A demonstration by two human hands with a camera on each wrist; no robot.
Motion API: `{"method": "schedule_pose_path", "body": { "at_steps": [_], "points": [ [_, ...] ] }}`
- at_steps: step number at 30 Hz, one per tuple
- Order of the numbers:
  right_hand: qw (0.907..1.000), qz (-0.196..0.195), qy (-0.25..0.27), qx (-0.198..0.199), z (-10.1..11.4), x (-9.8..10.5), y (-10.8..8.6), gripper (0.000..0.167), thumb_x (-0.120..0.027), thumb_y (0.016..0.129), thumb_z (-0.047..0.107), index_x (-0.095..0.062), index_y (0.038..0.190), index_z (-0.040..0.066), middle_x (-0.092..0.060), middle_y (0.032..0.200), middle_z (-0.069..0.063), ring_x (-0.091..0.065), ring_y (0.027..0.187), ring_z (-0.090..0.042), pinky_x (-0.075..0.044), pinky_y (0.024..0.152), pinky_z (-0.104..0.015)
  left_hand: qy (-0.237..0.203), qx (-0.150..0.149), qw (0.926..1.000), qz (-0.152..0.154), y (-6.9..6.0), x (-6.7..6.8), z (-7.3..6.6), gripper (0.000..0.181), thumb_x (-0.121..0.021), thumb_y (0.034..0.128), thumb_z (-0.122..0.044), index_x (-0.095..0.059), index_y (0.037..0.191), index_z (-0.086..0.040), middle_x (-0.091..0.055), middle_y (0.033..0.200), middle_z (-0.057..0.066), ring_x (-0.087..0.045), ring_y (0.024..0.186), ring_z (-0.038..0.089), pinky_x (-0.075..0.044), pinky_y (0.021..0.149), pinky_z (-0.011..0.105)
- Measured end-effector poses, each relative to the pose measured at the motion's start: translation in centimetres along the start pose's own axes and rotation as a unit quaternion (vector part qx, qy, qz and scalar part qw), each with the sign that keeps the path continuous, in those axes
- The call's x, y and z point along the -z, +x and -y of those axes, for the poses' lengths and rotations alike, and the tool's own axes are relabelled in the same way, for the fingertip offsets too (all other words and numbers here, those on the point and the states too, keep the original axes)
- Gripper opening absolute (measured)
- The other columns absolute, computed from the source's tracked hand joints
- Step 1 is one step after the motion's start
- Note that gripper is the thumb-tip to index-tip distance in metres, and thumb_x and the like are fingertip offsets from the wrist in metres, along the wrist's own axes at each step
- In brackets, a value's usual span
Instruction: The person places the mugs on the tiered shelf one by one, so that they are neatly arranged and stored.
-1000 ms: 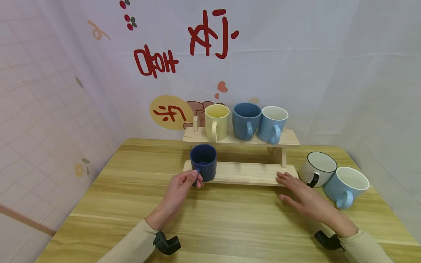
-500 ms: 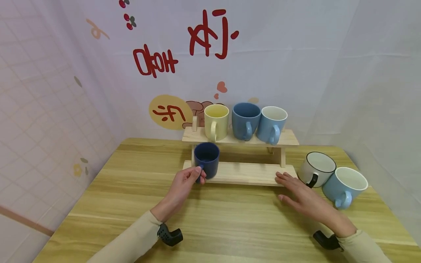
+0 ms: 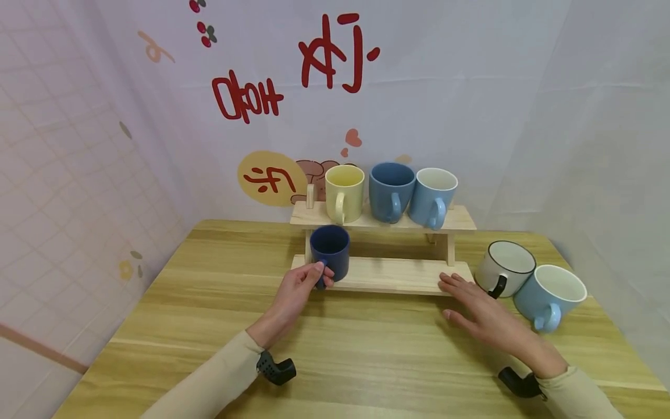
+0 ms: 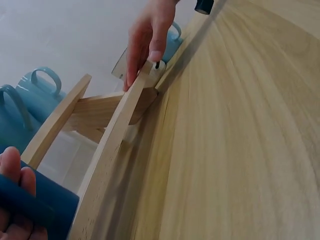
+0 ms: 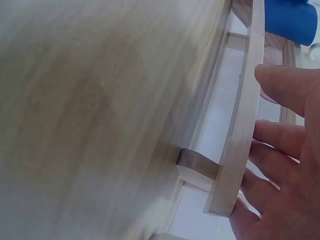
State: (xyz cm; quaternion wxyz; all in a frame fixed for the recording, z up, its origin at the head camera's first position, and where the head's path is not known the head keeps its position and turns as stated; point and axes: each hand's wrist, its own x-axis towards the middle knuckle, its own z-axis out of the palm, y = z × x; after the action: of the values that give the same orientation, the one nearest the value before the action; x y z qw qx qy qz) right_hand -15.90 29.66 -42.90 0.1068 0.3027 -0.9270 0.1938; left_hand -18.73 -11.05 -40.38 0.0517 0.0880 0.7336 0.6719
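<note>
My left hand (image 3: 296,292) pinches the handle of a dark blue mug (image 3: 337,262), which stands upright at the left end of the rack's lower shelf (image 3: 398,275). In the left wrist view, curled fingers (image 4: 11,167) wrap the handle of that mug (image 4: 57,200). My right hand (image 3: 489,320) rests with relaxed, spread fingers on the right end of the lower shelf. The right wrist view shows its fingertips (image 5: 260,131) against the shelf (image 5: 240,125), with the blue mug (image 5: 290,22) at the far end.
A yellow mug (image 3: 344,198), a blue mug (image 3: 389,189) and a light blue mug (image 3: 430,201) stand on the upper shelf (image 3: 463,219). Right of the rack, a white mug with a black rim (image 3: 502,270) and another light blue mug (image 3: 549,297) stand on the wooden table (image 3: 377,361).
The dark blue mug has moved slightly right and back along the lower shelf, with my left hand on its handle. My right hand has stayed at the shelf's right end.
</note>
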Motion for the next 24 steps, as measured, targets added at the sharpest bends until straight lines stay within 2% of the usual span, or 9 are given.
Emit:
{"method": "schedule_pose_path", "body": {
  "at_steps": [3, 8, 11, 13, 15, 17, 20, 24],
  "points": [
    [1.0, -0.001, 0.001, 0.002, 0.0, 0.0, 0.0, 0.055, -0.075, 0.097, 0.023, -0.058, 0.145, 0.002, -0.05, 0.155, -0.018, -0.046, 0.139, -0.049, -0.014, 0.122, -0.018, 0.013, -0.005, 0.9998, 0.012, 0.3, 0.2, 0.0, 0.043, -0.049, 0.1109, -0.036, -0.073, 0.11, -0.001, -0.075, 0.099, 0.01, -0.059, 0.115, 0.023, -0.036, 0.11, 0.045],
    [1.0, 0.003, 0.005, -0.001, 0.0, 0.0, 0.0, 0.055, -0.075, 0.097, 0.022, -0.058, 0.145, 0.003, -0.049, 0.155, -0.018, -0.045, 0.14, -0.048, -0.014, 0.121, -0.018, 0.048, -0.026, 0.9985, 0.009, 0.3, 1.0, 0.4, 0.039, -0.053, 0.1102, -0.033, -0.074, 0.11, -0.001, -0.075, 0.106, 0.011, -0.063, 0.114, 0.023, -0.046, 0.103, 0.041],
    [1.0, 0.004, 0.008, -0.002, 0.1, 0.1, 0.2, 0.055, -0.074, 0.098, 0.022, -0.057, 0.146, 0.003, -0.049, 0.155, -0.018, -0.044, 0.14, -0.048, -0.013, 0.121, -0.016, 0.09, -0.061, 0.9941, -0.003, -0.2, 1.9, 0.7, 0.032, -0.056, 0.1091, -0.028, -0.074, 0.116, -0.002, -0.074, 0.114, 0.01, -0.066, 0.11, 0.025, -0.052, 0.097, 0.04],
    [0.9999, 0.006, 0.009, -0.003, 0.1, 0.2, 0.3, 0.055, -0.074, 0.098, 0.023, -0.057, 0.146, 0.003, -0.049, 0.156, -0.017, -0.044, 0.141, -0.048, -0.012, 0.12, -0.016, 0.132, -0.097, 0.9865, -0.01, -0.5, 2.7, 0.8, 0.028, -0.058, 0.1081, -0.025, -0.073, 0.122, -0.005, -0.074, 0.119, 0.01, -0.067, 0.111, 0.027, -0.054, 0.097, 0.045],
    [0.9999, 0.007, 0.01, -0.005, 0.1, 0.2, 0.3, 0.055, -0.074, 0.098, 0.024, -0.057, 0.146, 0.004, -0.049, 0.156, -0.017, -0.044, 0.141, -0.047, -0.012, 0.119, -0.015, 0.188, -0.135, 0.9727, -0.02, -0.7, 3.6, 0.8, 0.029, -0.06, 0.1071, -0.025, -0.071, 0.128, -0.007, -0.073, 0.124, 0.008, -0.066, 0.116, 0.029, -0.053, 0.099, 0.051],
    [0.9999, 0.011, 0.01, -0.007, 0.2, 0.2, 0.3, 0.055, -0.073, 0.099, 0.024, -0.057, 0.147, 0.004, -0.049, 0.156, -0.017, -0.044, 0.141, -0.047, -0.011, 0.119, -0.014, 0.246, -0.167, 0.9545, -0.021, -0.8, 4.5, 0.8, 0.032, -0.06, 0.107, -0.027, -0.069, 0.132, -0.009, -0.071, 0.13, 0.008, -0.063, 0.124, 0.032, -0.048, 0.103, 0.06],
    [0.9998, 0.011, 0.009, -0.011, 0.2, 0.2, 0.1, 0.054, -0.073, 0.099, 0.024, -0.057, 0.146, 0.003, -0.049, 0.156, -0.017, -0.044, 0.141, -0.047, -0.012, 0.12, -0.016, 0.34, -0.201, 0.9186, -0.015, -0.4, 5.8, 1.0, 0.039, -0.06, 0.1064, -0.031, -0.066, 0.135, -0.005, -0.066, 0.136, 0.013, -0.057, 0.132, 0.038, -0.042, 0.108, 0.064],
    [0.9998, 0.012, 0.008, -0.011, 0.3, 0.3, 0.2, 0.054, -0.073, 0.099, 0.025, -0.057, 0.146, 0.003, -0.049, 0.156, -0.018, -0.044, 0.141, -0.048, -0.012, 0.12, -0.015, 0.453, -0.204, 0.8679, 0.007, 0.3, 7.2, 1.5, 0.055, -0.059, 0.1059, -0.039, -0.056, 0.145, 0.0, -0.053, 0.15, 0.021, -0.045, 0.143, 0.041, -0.032, 0.117, 0.063]
  ]
}}
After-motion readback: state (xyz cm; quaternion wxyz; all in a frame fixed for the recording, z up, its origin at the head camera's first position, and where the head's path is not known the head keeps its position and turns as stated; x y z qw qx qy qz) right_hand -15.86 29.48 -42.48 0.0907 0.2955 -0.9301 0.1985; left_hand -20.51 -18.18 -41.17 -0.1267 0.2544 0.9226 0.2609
